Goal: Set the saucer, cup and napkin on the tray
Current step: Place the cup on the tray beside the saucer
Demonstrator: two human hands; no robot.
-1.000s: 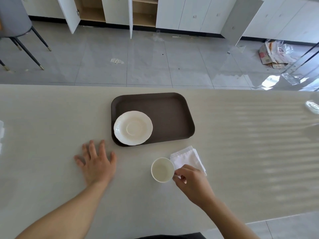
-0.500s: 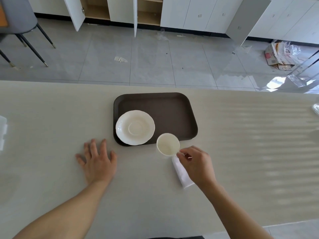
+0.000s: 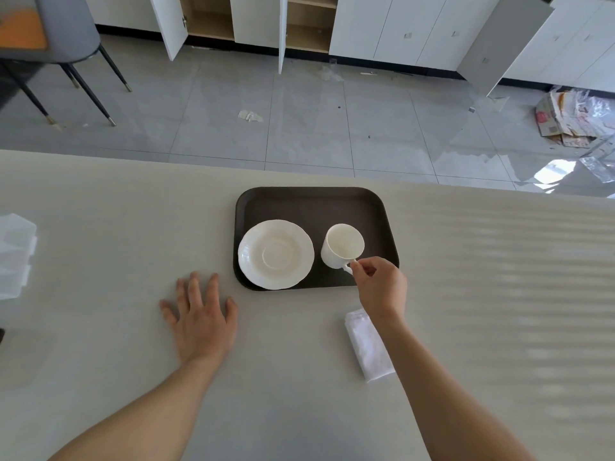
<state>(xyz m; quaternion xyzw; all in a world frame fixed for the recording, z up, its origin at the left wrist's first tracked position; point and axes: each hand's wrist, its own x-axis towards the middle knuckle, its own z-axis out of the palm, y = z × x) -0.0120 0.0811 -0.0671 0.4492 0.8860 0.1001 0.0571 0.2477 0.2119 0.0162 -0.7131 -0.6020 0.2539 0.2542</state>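
A dark brown tray [image 3: 312, 204] lies on the pale table. A white scalloped saucer [image 3: 275, 254] rests in the tray's front left part. Just right of the saucer is a white cup [image 3: 342, 246], over the tray, tilted slightly; I cannot tell whether it touches the tray. My right hand [image 3: 381, 284] pinches the cup's handle. A folded white napkin [image 3: 367, 344] lies on the table in front of the tray, partly under my right forearm. My left hand [image 3: 199, 314] lies flat on the table, fingers spread, left of the tray's front corner.
A translucent plastic container [image 3: 15, 254] sits at the table's left edge. Beyond the table's far edge are a tiled floor, a grey chair [image 3: 66, 34], open white cabinets [image 3: 299, 24] and flattened cardboard [image 3: 565, 118] at the right.
My right hand has carried the cup from the table beside the napkin up and over the tray, right of the saucer. The left hand stayed flat on the table.
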